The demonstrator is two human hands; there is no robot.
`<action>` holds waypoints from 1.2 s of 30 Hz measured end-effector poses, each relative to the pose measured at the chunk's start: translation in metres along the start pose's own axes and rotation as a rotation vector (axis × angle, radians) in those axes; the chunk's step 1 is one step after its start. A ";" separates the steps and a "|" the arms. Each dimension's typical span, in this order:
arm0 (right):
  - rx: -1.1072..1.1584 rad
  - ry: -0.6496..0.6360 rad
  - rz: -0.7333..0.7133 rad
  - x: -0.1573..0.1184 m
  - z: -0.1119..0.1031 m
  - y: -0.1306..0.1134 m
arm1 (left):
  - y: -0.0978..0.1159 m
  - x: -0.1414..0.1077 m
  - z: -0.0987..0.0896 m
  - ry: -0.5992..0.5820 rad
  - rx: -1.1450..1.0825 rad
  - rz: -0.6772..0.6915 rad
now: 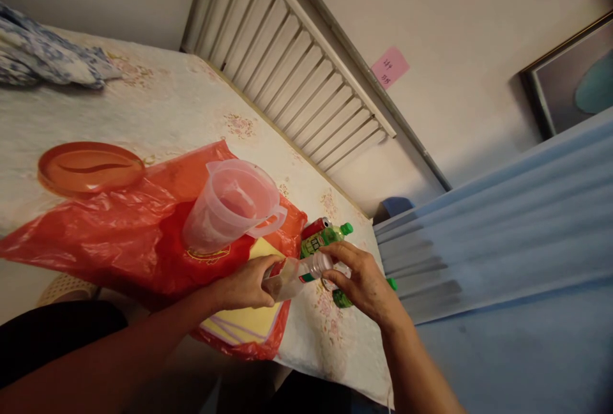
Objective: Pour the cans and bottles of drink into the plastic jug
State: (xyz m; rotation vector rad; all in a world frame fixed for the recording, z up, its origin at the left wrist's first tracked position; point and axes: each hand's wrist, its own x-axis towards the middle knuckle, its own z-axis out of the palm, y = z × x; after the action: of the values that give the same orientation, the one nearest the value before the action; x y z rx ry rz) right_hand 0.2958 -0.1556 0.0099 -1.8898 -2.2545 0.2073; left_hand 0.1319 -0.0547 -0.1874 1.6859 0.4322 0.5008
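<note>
My left hand [249,284] is wrapped round the body of a clear plastic bottle [290,278], which lies tilted in the air over the table's front part. The fingers of my right hand [352,273] close on the bottle's pale cap end [320,264]. To the left of the bottle, a translucent measuring jug [225,209] stands upright on a red plastic bag [143,235]. Beneath my left hand a yellow cloth [249,324] with pale purple lines rests on the bag. Whether the cap is loose cannot be made out.
Beyond my right hand lie a red can [316,228], a green-capped bottle [320,240] and another green bottle [341,299]. An orange round lid or plate [90,168] and patterned fabric [48,53] are at left. A radiator [292,56] and blue curtain [502,229] border the table.
</note>
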 end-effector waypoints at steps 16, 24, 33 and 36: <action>0.082 0.063 -0.039 -0.003 0.004 0.003 | 0.001 0.000 -0.001 -0.034 -0.056 -0.006; 0.174 0.115 -0.016 -0.002 0.008 0.009 | -0.002 0.001 0.001 -0.040 -0.085 -0.015; 0.167 0.118 0.010 -0.004 0.008 0.009 | -0.003 0.000 0.001 -0.043 -0.063 0.001; 0.152 0.103 0.027 -0.004 0.008 0.007 | -0.004 0.001 0.001 -0.038 -0.050 0.009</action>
State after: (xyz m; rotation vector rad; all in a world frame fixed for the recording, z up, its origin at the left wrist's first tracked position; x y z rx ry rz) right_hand 0.3011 -0.1578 0.0007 -1.8109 -2.0849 0.2701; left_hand 0.1328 -0.0542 -0.1911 1.6471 0.3823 0.4817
